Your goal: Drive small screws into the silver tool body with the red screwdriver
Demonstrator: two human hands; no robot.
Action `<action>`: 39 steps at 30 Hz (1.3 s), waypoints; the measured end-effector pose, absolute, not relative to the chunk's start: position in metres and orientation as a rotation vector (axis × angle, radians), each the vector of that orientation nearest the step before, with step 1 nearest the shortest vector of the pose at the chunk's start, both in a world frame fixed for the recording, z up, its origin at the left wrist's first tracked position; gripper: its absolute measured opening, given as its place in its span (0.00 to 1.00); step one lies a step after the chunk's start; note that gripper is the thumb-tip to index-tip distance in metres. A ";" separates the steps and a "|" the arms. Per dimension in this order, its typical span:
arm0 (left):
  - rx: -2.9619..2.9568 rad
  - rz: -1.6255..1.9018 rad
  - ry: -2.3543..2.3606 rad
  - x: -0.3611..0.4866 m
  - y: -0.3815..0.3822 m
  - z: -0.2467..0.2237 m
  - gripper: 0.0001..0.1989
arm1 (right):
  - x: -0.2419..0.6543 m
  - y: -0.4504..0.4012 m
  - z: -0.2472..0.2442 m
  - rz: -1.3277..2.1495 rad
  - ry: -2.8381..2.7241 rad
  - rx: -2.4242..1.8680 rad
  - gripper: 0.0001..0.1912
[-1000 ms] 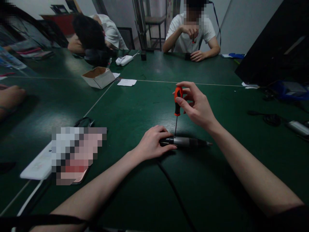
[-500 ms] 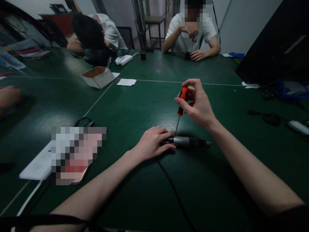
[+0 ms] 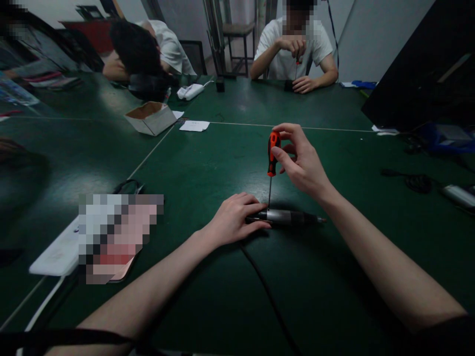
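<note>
My left hand (image 3: 237,220) is closed around the rear end of a black and grey pen-shaped electric tool (image 3: 284,216), which lies on its side on the green table. Its tapered tip points right. A black cable (image 3: 265,287) runs from under my left hand toward the table's near edge. Between thumb and fingers, my right hand (image 3: 300,158) grips a red and black screwdriver (image 3: 273,155) by its handle. The screwdriver stands nearly upright, its thin shaft meeting the tool's upper side beside my left fingertips. Exactly what the screwdriver's tip touches is too small to make out.
On the left lie a white power strip (image 3: 55,249) and a phone (image 3: 124,269), partly blurred out. An open cardboard box (image 3: 151,121) and a paper slip (image 3: 195,126) are farther back. Two people sit across the table (image 3: 230,158); one holds a screwdriver. Cables and devices lie right.
The screwdriver has gone from leaning right to nearly upright, and its handle has turned. My right hand has shifted slightly left. My left hand and the tool have stayed put.
</note>
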State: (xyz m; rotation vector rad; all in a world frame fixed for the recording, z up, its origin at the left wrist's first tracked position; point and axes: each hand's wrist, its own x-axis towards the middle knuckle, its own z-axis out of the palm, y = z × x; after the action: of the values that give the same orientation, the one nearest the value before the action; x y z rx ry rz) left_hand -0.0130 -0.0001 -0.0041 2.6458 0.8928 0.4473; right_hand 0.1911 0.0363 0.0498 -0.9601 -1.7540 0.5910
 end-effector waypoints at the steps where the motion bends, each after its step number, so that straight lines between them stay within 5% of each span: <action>1: 2.645 0.445 0.894 -0.013 0.000 -0.004 0.22 | 0.192 0.037 0.050 0.597 -1.759 -0.953 0.13; 9: 2.657 0.442 0.891 -0.013 0.000 -0.005 0.22 | 0.191 0.040 0.047 0.593 -1.642 -0.932 0.22; 17: 2.640 0.440 0.900 -0.013 -0.001 -0.004 0.22 | 0.192 0.039 0.049 0.622 -1.746 -0.928 0.15; 28: 2.653 0.447 0.900 -0.013 0.000 -0.005 0.21 | 0.192 0.040 0.047 0.671 -1.689 -0.939 0.24; 39: 2.650 0.465 0.888 -0.013 0.000 -0.004 0.21 | 0.194 0.040 0.050 0.718 -1.800 -0.913 0.17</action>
State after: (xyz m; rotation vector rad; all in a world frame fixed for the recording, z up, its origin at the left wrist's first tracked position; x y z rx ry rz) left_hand -0.0127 -0.0003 -0.0045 2.6498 0.8878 0.4654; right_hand 0.1941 0.0396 0.0501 -0.9132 -1.8000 0.7180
